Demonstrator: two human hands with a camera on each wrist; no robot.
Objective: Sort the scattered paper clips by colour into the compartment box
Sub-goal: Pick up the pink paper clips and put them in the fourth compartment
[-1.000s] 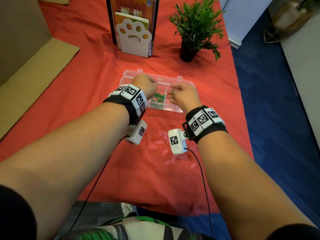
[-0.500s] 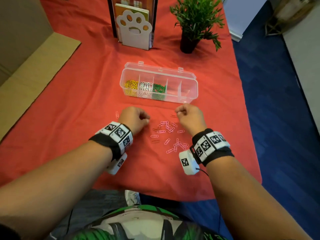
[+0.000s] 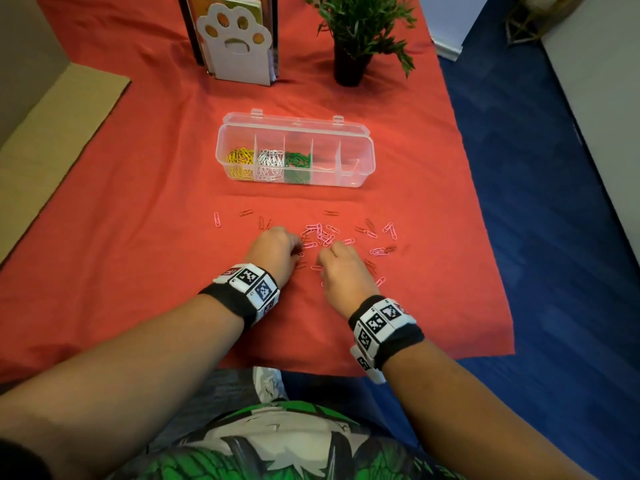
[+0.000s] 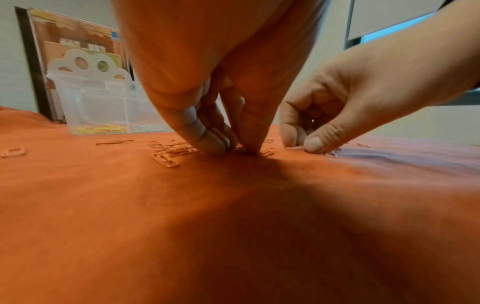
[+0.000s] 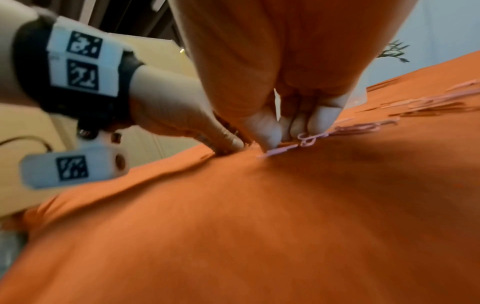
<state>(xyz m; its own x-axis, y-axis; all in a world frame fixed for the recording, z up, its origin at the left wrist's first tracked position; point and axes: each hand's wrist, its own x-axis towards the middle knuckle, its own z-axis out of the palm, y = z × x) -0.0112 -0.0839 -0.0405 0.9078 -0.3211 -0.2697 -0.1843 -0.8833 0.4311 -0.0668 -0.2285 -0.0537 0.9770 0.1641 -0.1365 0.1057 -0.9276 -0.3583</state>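
The clear compartment box [image 3: 360, 157] lies open on the red cloth. It holds yellow clips [image 3: 239, 157], white clips [image 3: 270, 160] and green clips [image 3: 297, 161] in its three left compartments. Pink clips [image 3: 320, 233] and darker red clips [image 3: 330, 213] lie scattered in front of it. My left hand [image 3: 299, 253] is down on the cloth, thumb and fingers [image 4: 213, 142] pinched together on a clip whose colour I cannot read. Close beside it, my right hand [image 3: 322, 258] pinches a pink clip [image 5: 309, 139] between thumb and fingertips [image 5: 322, 121].
A white paw-shaped book stand [image 3: 235, 46] and a potted plant [image 3: 356, 32] stand behind the box. Cardboard [image 3: 52, 133] lies at the left. The cloth's right edge [image 3: 485, 237] drops to a blue floor.
Both hands have come back from over the box to the scattered clips. They now sit closer together, fingertips pinching down at the pink pile.
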